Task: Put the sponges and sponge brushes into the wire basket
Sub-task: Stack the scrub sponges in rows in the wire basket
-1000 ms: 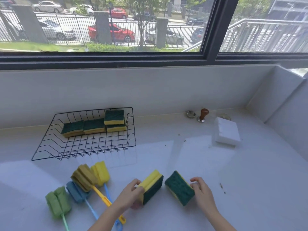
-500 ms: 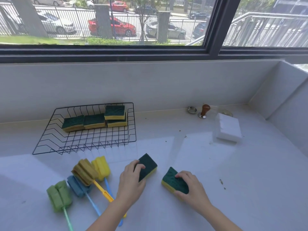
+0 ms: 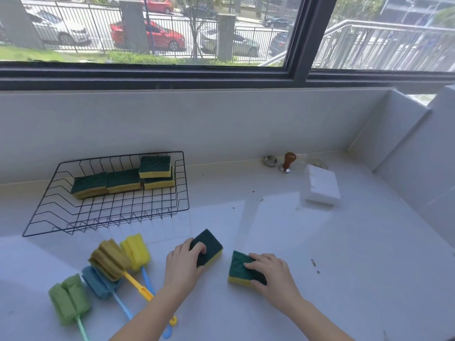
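A black wire basket [image 3: 44, 223] stands at the back left with several green-and-yellow sponges [image 3: 123, 179] along its far side, one stacked on another. On the counter near me lie two more such sponges, green side up. My left hand [image 3: 183, 263] grips the left sponge [image 3: 211, 244]. My right hand [image 3: 272, 274] covers and grips the right sponge [image 3: 237, 265]. Several sponge brushes lie at the front left: green [image 3: 69, 297], blue [image 3: 98, 281], olive [image 3: 109, 258] and yellow [image 3: 135, 251], their thin handles pointing toward me.
A white block [image 3: 320, 187] sits at the back right, beside a wooden-knobbed tamper [image 3: 286, 163] and a small metal ring [image 3: 270, 159]. The counter meets a low wall under the window and a side wall on the right. Small crumbs dot the counter.
Both sponges, which stood tilted on edge a second ago, now lie flat with the green side up. My hands have settled on top of them and closed around them.
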The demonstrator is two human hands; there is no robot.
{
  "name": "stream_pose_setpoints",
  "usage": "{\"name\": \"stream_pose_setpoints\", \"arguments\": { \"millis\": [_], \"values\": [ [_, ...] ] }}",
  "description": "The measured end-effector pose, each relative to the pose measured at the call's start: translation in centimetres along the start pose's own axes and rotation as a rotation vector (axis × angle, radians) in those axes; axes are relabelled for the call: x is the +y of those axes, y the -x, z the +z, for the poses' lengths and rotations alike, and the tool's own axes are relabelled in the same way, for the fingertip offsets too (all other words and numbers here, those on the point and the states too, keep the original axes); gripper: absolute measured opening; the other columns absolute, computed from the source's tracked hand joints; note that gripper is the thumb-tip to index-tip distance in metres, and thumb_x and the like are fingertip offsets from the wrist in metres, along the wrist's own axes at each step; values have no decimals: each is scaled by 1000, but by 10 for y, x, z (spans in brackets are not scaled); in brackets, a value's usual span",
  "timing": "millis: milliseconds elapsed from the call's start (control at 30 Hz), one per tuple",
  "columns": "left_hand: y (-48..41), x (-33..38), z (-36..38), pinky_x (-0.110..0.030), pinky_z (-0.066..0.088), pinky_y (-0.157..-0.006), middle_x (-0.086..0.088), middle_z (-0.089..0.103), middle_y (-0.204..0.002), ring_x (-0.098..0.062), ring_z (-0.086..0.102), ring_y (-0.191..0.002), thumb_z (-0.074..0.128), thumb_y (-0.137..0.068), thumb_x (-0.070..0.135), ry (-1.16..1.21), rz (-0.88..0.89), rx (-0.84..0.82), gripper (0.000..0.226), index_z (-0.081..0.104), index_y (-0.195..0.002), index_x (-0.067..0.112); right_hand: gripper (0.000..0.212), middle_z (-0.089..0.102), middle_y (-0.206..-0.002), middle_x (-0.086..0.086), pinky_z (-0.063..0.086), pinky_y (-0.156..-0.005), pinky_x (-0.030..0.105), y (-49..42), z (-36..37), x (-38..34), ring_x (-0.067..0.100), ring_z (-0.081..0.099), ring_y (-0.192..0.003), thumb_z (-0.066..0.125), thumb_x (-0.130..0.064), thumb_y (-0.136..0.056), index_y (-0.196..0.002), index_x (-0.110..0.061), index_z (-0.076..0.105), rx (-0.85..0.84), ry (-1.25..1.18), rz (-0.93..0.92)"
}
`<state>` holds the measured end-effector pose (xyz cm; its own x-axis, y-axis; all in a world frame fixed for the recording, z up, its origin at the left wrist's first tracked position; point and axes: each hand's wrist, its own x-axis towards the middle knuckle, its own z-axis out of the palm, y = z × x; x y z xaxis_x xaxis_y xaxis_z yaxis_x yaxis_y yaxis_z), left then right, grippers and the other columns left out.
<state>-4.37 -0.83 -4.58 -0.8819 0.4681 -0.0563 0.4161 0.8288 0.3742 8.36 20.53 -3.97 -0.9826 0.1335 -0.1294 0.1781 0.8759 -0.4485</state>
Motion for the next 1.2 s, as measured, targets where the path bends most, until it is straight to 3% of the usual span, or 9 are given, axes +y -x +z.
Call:
{"name": "stream_pose_setpoints", "arguments": {
  "millis": [133,333,467,600,767,900,1033,1200],
  "values": [
    [9,-1,-2,-30,34,-84,9,47,-126,-20,49,-107,62,-75,26,-29,64,-81,32,47,-104,32,45,41,-140,-22,29,-104,31,7,2,-3,8,36,-126,67,-35,-79,-121,-38,54,-6,6,38],
    [31,-11,-9,-28,36,-82,11,45,-130,-18,45,-113,62,-72,22,116,97,-134,30,50,-99,31,42,50,-121,-26,37,-97,26,8,2,-19,6,43,-118,66,-11,-75,-108,-35,58,44,-102,65],
    [45,-28,-26,-25,37,-82,13,44,-133,-15,43,-115,61,-70,17,200,156,-120,30,50,-96,29,56,47,-117,-33,37,-97,17,3,-6,-34,-10,38,-117,61,2,-73,-96,-48,53,44,-257,60],
    [49,-54,-56,-27,37,-93,10,46,-137,-15,41,-125,61,-71,10,267,140,-44,29,56,-94,27,58,49,-118,-31,37,-92,12,-15,-12,-64,-12,37,-116,58,5,-72,-95,-48,54,35,-285,1],
    [52,-94,-93,-27,33,-102,12,47,-137,-9,38,-130,65,-71,9,333,146,8,29,58,-89,31,54,54,-118,-21,37,-97,15,-39,-2,-116,-7,42,-116,60,10,-72,-97,-38,60,40,-401,-36],
    [56,-136,-123,-12,31,-89,22,48,-127,-1,40,-126,65,-67,10,378,100,57,30,59,-85,33,56,55,-118,-18,32,-94,3,-68,5,-164,-4,45,-116,61,12,-71,-94,-38,61,17,-423,-113],
    [56,-182,-151,-20,38,-87,28,45,-123,1,43,-121,67,-67,10,414,47,85,31,59,-84,34,53,55,-117,-20,33,-96,9,-101,9,-211,-2,44,-116,60,10,-74,-95,-39,61,-38,-383,-197],
    [23,-219,-193,-23,44,-82,27,49,-125,-6,51,-110,67,-67,6,495,26,90,36,57,-78,38,51,55,-117,-19,32,-94,5,-152,-1,-251,-5,44,-115,60,9,-75,-97,-37,62,-10,-378,-244]
  ]
}}
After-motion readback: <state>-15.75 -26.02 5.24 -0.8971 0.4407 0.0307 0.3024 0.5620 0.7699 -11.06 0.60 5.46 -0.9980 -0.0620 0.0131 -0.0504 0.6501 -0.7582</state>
